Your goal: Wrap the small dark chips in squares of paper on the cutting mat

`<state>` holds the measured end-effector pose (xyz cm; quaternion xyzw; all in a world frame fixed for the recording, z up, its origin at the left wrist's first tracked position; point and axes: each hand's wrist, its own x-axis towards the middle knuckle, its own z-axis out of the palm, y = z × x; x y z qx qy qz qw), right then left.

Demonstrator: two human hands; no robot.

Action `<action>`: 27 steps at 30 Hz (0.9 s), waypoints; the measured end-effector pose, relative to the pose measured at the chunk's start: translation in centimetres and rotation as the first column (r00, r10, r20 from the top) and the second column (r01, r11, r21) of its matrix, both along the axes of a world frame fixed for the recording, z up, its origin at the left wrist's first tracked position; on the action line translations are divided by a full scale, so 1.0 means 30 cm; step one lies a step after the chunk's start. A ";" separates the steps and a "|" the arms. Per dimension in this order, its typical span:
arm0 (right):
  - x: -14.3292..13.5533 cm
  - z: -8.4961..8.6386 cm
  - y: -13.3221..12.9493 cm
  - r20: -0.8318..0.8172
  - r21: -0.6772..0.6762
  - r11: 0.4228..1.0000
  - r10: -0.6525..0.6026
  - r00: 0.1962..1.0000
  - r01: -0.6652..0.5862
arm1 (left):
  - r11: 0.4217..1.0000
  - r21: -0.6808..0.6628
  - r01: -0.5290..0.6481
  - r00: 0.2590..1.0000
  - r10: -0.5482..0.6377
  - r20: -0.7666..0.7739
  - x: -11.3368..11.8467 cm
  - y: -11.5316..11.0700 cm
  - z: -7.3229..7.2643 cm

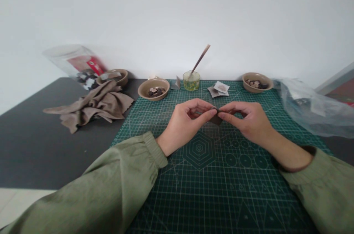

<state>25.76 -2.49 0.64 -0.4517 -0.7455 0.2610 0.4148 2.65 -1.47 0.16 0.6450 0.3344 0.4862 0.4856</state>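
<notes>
Between both hands, just above the green cutting mat (163,193), is a small dark brown flat piece (216,119) with a pointed lower corner. My left hand (190,116) pinches its upper edge from the left with thumb and fingers. From the right, my right hand (243,116) pinches the same edge, its fingertips close to the left ones. What the piece is made of cannot be made out, and the fingers hide part of its top. Beyond the hands lie a few small square packets (221,87), overlapping each other.
A bowl (142,94) of small dark and light pieces stands at back left, a similar bowl (247,86) at back right. Between them is a yellowish glass cup (190,84) holding a brush (200,59). A brown cloth (99,105) lies left; a clear plastic bag (306,112), right.
</notes>
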 end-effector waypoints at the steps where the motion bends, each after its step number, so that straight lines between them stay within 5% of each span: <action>1: -0.001 0.000 -0.001 0.004 -0.001 1.000 0.012 1.000 -0.012 | 1.000 0.000 -0.007 1.000 0.007 -0.018 0.000 -0.001 -0.001; 8: 0.001 -0.014 -0.001 0.023 -0.005 0.999 0.053 0.998 -0.053 | 1.000 -0.005 -0.020 0.986 0.019 -0.166 0.003 -0.009 -0.007; 27: -0.007 -0.003 0.000 0.033 -0.047 0.998 0.054 0.998 -0.052 | 0.998 -0.012 0.054 0.987 -0.056 -0.149 0.006 0.008 -0.011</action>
